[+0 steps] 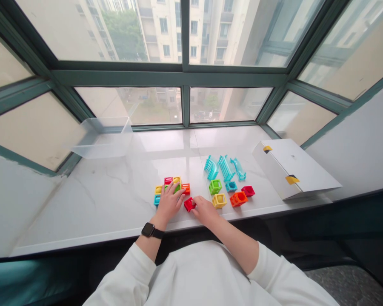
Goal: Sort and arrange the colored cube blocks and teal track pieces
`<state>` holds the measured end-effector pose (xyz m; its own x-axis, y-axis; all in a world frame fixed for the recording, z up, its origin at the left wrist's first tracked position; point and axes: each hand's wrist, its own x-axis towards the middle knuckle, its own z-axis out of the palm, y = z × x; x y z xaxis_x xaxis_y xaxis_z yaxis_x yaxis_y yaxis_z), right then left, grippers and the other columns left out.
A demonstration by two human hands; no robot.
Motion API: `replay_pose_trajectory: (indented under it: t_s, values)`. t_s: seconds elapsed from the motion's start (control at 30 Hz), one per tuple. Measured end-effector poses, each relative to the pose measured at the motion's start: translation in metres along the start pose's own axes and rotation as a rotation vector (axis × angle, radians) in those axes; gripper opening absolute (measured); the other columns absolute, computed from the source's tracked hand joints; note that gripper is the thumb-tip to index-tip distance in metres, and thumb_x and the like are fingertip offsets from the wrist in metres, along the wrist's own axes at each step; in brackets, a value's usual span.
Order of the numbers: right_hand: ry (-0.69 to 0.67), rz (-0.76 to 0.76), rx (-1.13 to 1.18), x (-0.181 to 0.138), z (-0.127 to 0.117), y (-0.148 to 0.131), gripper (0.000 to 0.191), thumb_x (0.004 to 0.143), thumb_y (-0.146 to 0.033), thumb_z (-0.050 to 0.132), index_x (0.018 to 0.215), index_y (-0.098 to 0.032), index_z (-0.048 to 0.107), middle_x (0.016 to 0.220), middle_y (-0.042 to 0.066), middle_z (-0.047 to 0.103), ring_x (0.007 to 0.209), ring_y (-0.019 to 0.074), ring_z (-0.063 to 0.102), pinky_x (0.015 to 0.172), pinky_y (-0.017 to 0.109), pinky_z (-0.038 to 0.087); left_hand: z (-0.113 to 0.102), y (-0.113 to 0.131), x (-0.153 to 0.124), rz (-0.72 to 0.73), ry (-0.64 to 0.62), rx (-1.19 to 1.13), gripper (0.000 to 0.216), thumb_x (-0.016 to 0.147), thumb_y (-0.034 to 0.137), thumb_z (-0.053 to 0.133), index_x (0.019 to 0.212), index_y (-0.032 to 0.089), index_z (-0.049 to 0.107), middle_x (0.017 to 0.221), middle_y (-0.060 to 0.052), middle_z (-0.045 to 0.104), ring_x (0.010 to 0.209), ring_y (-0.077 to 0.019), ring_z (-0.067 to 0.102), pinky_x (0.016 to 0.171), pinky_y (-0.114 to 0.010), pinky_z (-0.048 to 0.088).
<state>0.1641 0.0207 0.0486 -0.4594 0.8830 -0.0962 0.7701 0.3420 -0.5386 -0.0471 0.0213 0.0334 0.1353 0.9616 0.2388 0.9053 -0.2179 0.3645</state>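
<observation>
My left hand (170, 202) lies flat with its fingers spread on a cluster of joined coloured blocks (172, 184) on the white sill. My right hand (205, 209) pinches a red block (189, 204) right beside that cluster. Loose blocks sit to the right: green (215, 186), yellow (219, 200), small teal (231, 186), orange (238, 198) and red (248, 191). Behind them lie three clear teal curved track pieces (225, 167).
A clear plastic bin (104, 137) stands at the back left of the marble sill (98, 199). A white cardboard box (292, 168) with yellow tape lies at the right. Window frames surround the sill on three sides.
</observation>
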Motion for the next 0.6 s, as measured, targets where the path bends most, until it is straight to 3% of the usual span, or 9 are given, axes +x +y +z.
replay_pose_trajectory:
  t_s: [0.27, 0.6]
  values:
    - [0.139, -0.066, 0.082, -0.008, -0.017, -0.002, 0.012, 0.092, -0.018, 0.074, 0.094, -0.022, 0.062, 0.099, 0.003, 0.067, 0.084, 0.0192, 0.065, 0.077, 0.030, 0.050, -0.002, 0.000, -0.005, 0.011, 0.000, 0.013, 0.035, 0.107, 0.037, 0.048, 0.129, 0.033, 0.075, 0.157, -0.009, 0.057, 0.150, -0.0355, 0.045, 0.128, -0.068, 0.020]
    - [0.399, -0.139, 0.510, -0.021, -0.065, -0.015, 0.011, 0.100, -0.036, 0.060, 0.100, -0.025, 0.059, 0.097, 0.005, 0.069, 0.086, 0.0207, 0.072, 0.081, 0.034, 0.061, 0.005, 0.015, -0.032, 0.025, -0.006, -0.087, 0.034, 0.104, 0.034, 0.054, 0.133, 0.032, 0.071, 0.156, -0.009, 0.058, 0.151, -0.0367, 0.044, 0.127, -0.070, 0.020]
